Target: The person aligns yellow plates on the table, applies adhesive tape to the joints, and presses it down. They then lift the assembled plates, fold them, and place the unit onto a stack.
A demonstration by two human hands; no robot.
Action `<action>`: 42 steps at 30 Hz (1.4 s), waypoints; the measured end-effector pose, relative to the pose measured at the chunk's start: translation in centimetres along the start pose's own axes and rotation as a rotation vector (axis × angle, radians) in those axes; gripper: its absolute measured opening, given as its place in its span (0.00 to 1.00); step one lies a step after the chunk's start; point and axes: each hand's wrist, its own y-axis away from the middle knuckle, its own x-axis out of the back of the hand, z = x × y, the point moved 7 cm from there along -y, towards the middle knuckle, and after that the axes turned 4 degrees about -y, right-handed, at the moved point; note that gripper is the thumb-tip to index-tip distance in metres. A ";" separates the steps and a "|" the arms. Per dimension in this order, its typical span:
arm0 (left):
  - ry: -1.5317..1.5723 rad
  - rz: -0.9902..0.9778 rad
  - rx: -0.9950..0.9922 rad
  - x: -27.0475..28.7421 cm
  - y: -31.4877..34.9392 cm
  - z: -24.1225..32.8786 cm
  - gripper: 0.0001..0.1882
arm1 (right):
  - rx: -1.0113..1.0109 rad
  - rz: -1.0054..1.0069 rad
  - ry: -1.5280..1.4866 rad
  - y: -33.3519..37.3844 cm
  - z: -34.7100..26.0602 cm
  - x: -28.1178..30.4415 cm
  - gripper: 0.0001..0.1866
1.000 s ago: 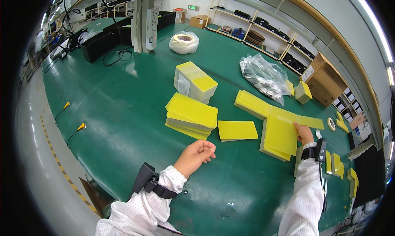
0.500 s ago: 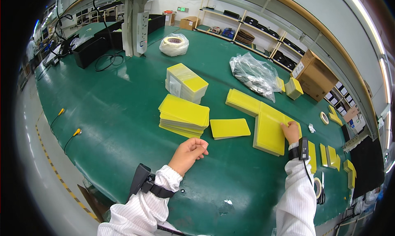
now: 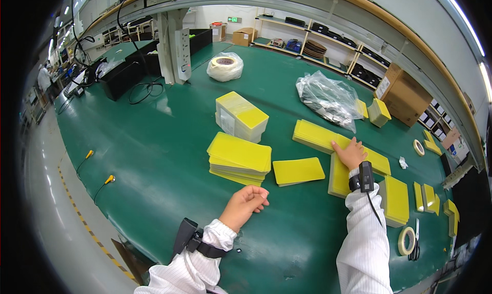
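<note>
Yellow card row (image 3: 313, 134), one: on the bench (image 3: 154, 191), right of centre, running obliquely under the right hand; card count cannot be told. Lower yellow stack (image 3: 338, 177), one: adjoining the row's near side, partly hidden by the wrist.

Right hand (image 3: 350, 153), one: laid over the row, grip unclenched, fingers spread. Left hand (image 3: 245, 207), one: near the single low pile, grip loosely curled; whether it encloses anything cannot be told. Black wrist devices (image 3: 366, 176), two: one per wrist.

Low yellow pile (image 3: 299, 170), one: flat, between the left stack and the row. Left yellow stack (image 3: 239, 153), one: edges uneven. Wrapped yellow stack (image 3: 242, 114), one: behind it, in clear film. Right yellow stack (image 3: 396, 199), one: beside the right forearm.

Tape rolls, three: one bagged (image 3: 225, 72), at the rear; one loose (image 3: 415, 149), far right; one loose (image 3: 402, 241), beside the scissors (image 3: 417, 232), one pair.

Clear plastic bag (image 3: 328, 99), one: behind the row. Large carton (image 3: 404, 97), one: rear right. Yellow-ended leads (image 3: 109, 179), two: left edge.
</note>
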 end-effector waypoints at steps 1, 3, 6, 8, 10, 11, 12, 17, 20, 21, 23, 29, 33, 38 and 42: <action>0.005 -0.019 -0.002 -0.3 -0.1 0.0 0.10 | -0.004 -0.036 0.063 -0.6 0.3 -0.4 0.55; 0.009 -0.038 0.005 -0.5 0.0 0.1 0.11 | 0.021 -0.064 0.086 0.2 -0.5 0.5 0.54; -0.010 -0.033 0.010 -0.5 0.1 0.1 0.11 | 0.126 0.039 0.171 0.9 -1.6 -0.1 0.47; -0.004 -0.049 0.002 -0.7 -0.2 0.2 0.11 | 0.207 0.090 0.175 1.3 -1.5 0.5 0.39; -0.003 -0.076 -0.011 -1.2 -0.4 0.2 0.11 | 0.243 0.138 0.194 1.7 -1.5 0.9 0.35; -0.004 -0.071 -0.011 -1.1 -0.4 0.1 0.11 | 0.285 0.182 0.207 2.0 -1.7 1.3 0.31; -0.013 -0.044 -0.004 -0.4 -0.1 -0.1 0.11 | 0.291 0.173 0.199 2.5 -2.6 0.6 0.31; -0.031 -0.037 0.004 -0.2 0.1 0.1 0.10 | 0.282 0.059 0.052 1.6 -2.8 1.3 0.35; -0.030 -0.039 0.014 -0.7 0.0 0.2 0.10 | 0.210 -0.015 -0.241 -1.2 0.1 1.5 0.51; -0.024 -0.042 0.017 -0.7 -0.1 0.1 0.10 | 0.182 -0.059 -0.109 -1.9 0.2 0.7 0.54; -0.025 -0.039 0.026 -0.6 0.0 0.2 0.10 | 0.148 -0.101 0.083 -2.8 1.1 -0.5 0.60; -0.001 -0.041 0.022 -0.5 0.0 -0.1 0.11 | 0.252 -0.191 0.133 -2.5 -0.1 1.7 0.58; -0.026 -0.033 0.052 -0.4 0.2 0.2 0.10 | 0.299 -0.179 0.192 -2.5 -0.4 2.2 0.54; -0.005 -0.052 0.043 -0.8 0.0 0.0 0.10 | 0.421 -0.048 0.308 -2.0 -1.3 3.8 0.36; 0.018 -0.038 0.018 -0.2 0.2 -0.1 0.09 | 0.441 0.105 0.220 -0.2 -1.5 6.9 0.26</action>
